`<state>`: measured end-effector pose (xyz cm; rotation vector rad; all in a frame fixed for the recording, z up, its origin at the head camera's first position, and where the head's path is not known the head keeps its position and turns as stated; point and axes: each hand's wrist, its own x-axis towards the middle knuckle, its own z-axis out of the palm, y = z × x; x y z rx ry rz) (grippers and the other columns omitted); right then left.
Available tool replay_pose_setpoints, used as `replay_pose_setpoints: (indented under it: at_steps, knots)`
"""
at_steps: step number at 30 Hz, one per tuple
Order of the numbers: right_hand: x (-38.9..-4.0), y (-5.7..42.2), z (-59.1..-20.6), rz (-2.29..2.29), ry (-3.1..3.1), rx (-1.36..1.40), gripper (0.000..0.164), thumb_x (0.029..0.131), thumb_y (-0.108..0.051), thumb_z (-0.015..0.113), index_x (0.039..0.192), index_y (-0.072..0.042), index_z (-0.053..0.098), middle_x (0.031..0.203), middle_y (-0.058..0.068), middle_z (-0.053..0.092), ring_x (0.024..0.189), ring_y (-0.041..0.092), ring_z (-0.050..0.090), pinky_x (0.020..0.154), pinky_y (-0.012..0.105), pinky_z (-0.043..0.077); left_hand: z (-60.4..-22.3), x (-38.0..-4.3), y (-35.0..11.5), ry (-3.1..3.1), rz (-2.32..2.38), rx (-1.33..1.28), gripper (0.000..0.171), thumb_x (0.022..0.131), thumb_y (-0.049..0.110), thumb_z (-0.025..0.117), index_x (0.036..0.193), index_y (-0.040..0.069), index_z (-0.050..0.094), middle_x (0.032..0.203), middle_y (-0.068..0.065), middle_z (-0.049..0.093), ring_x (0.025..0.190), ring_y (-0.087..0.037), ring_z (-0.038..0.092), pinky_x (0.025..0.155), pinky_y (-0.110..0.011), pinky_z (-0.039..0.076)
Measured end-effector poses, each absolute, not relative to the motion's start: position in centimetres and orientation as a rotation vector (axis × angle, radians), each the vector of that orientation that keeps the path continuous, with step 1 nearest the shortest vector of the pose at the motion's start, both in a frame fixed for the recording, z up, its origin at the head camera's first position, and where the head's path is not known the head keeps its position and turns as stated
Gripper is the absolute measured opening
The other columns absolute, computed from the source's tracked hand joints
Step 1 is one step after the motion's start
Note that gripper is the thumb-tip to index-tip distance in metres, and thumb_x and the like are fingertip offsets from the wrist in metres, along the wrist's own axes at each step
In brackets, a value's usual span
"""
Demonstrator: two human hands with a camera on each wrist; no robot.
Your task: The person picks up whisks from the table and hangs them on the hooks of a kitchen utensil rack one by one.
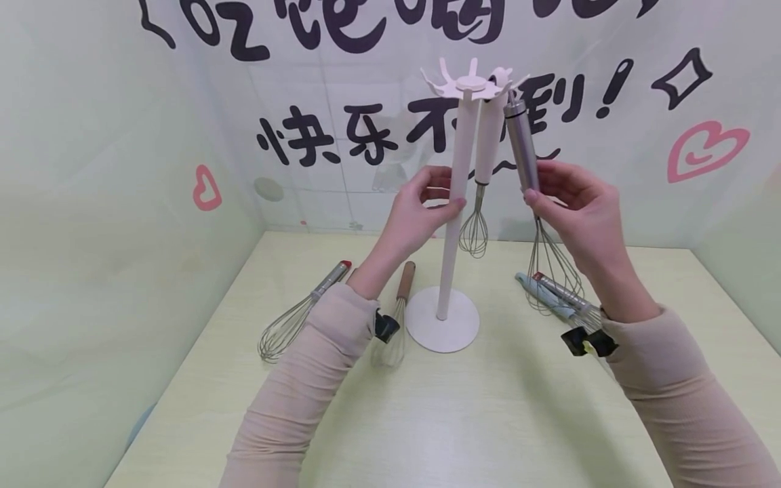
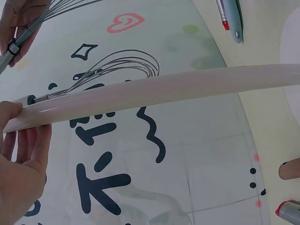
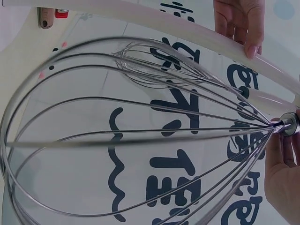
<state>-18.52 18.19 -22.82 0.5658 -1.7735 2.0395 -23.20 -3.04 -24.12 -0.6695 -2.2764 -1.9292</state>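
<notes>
A white stand (image 1: 460, 156) with a ring of upturned hooks on top rises from a round base. My left hand (image 1: 415, 211) holds its pole between thumb and fingers, a little above mid-height. In my right hand (image 1: 587, 211) is a steel whisk (image 1: 522, 144), pinched near the lower handle. Its top end meets the right-hand hooks, and its wires hang down. Behind the pole, a small whisk with a white handle (image 1: 490, 139) hangs from the stand. The right wrist view shows the large wire loops (image 3: 93, 98) close up, with the smaller whisk's wires beyond.
Left of the base lie a steel whisk with a red tip (image 1: 329, 279) and a whisk with a brown handle (image 1: 405, 281), partly behind my left arm. To the right, a light blue whisk (image 1: 546, 295) lies beside another red-tipped one (image 1: 564, 293). A printed backdrop (image 1: 342, 203) stands behind.
</notes>
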Motion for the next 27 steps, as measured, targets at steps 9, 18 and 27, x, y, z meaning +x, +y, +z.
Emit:
replay_pose_setpoints:
  at_steps: [9, 18, 27]
  knots:
    - [-18.8, 17.7, -23.1, 2.042, -1.784, 0.567, 0.034, 0.080, 0.011, 0.066, 0.107, -0.009, 0.070, 0.094, -0.002, 0.071, 0.087, 0.009, 0.066, 0.076, 0.013, 0.057, -24.1, -23.3, -3.2, -2.283, -1.930, -0.703, 0.043, 0.087, 0.004, 0.065, 0.129, 0.004, 0.052, 0.122, -0.016, 0.060, 0.110, -0.026, 0.062, 0.088, -0.029, 0.058]
    - [-19.0, 17.0, -23.4, 2.036, -1.825, 0.536, 0.035, 0.081, 0.010, 0.066, 0.105, -0.015, 0.068, 0.095, -0.004, 0.069, 0.089, 0.008, 0.065, 0.078, 0.014, 0.057, -24.2, -23.2, -3.5, -2.298, -1.912, -0.705, 0.044, 0.087, 0.004, 0.066, 0.129, 0.005, 0.053, 0.122, -0.014, 0.060, 0.112, -0.025, 0.062, 0.088, -0.030, 0.058]
    - [-19.3, 16.3, -23.6, 2.014, -1.875, 0.522, 0.033, 0.082, 0.007, 0.066, 0.105, -0.017, 0.066, 0.096, -0.006, 0.068, 0.089, 0.008, 0.064, 0.079, 0.012, 0.055, -24.3, -23.3, -3.5, -2.303, -1.908, -0.707, 0.044, 0.087, 0.005, 0.066, 0.129, 0.005, 0.053, 0.123, -0.014, 0.060, 0.112, -0.024, 0.062, 0.090, -0.029, 0.057]
